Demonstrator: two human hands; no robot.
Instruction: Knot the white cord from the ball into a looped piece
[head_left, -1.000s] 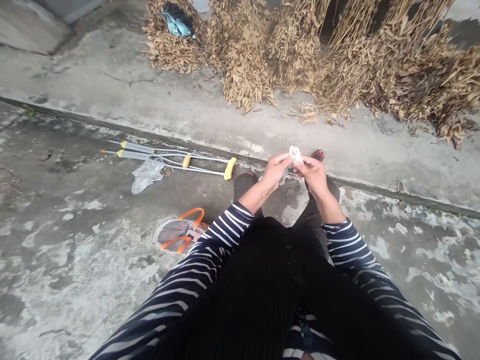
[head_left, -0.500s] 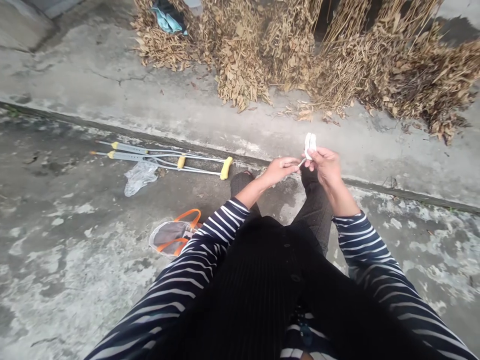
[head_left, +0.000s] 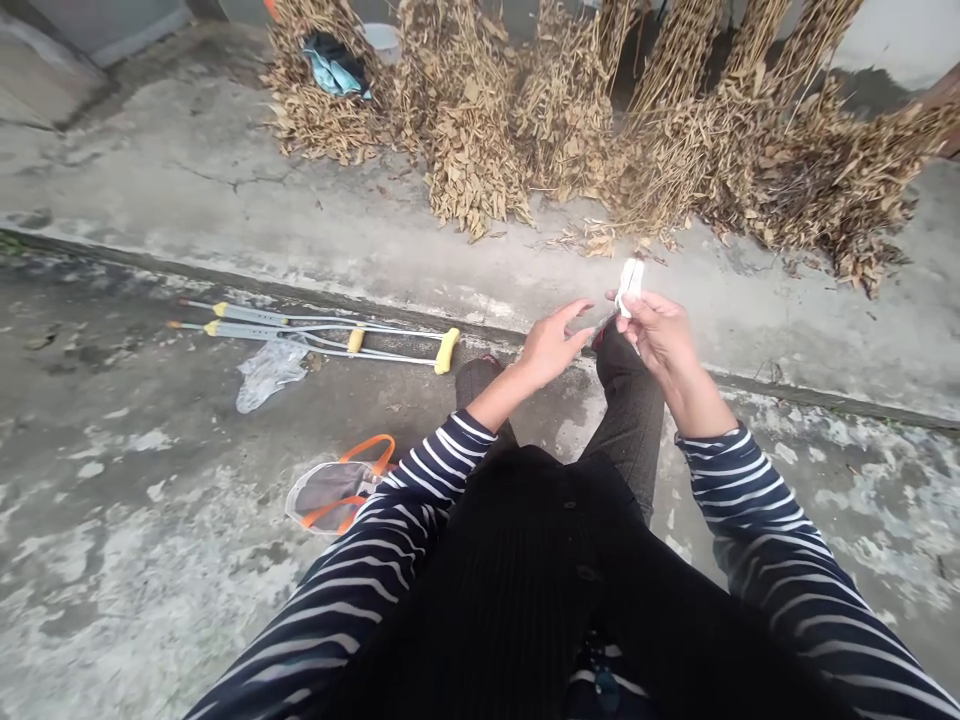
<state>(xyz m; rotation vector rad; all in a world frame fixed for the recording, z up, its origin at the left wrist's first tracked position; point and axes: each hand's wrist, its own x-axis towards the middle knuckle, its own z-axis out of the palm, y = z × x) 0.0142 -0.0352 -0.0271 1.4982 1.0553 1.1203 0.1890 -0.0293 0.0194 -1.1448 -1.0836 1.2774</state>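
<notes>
My right hand (head_left: 661, 332) is closed round a small white bundle (head_left: 628, 280) that sticks up above my fingers, held over my right knee. My left hand (head_left: 549, 346) hovers just left of it, fingers spread and reaching toward the bundle, with nothing in them that I can see. Both arms wear dark sleeves with white stripes. I am seated on concrete ground with my legs in dark trousers stretched ahead.
A pair of metal crutches with yellow pads (head_left: 315, 334) lies on the ground to the left, a crumpled clear plastic bag (head_left: 264, 372) beside them. An orange-handled mesh bag (head_left: 334, 494) sits by my left elbow. Dry brown leafy bundles (head_left: 570, 120) are stacked beyond a concrete kerb (head_left: 420, 270).
My right hand has lifted the white bundle a little up and to the right. My left hand has gone from a pinch near the bundle to spread fingers.
</notes>
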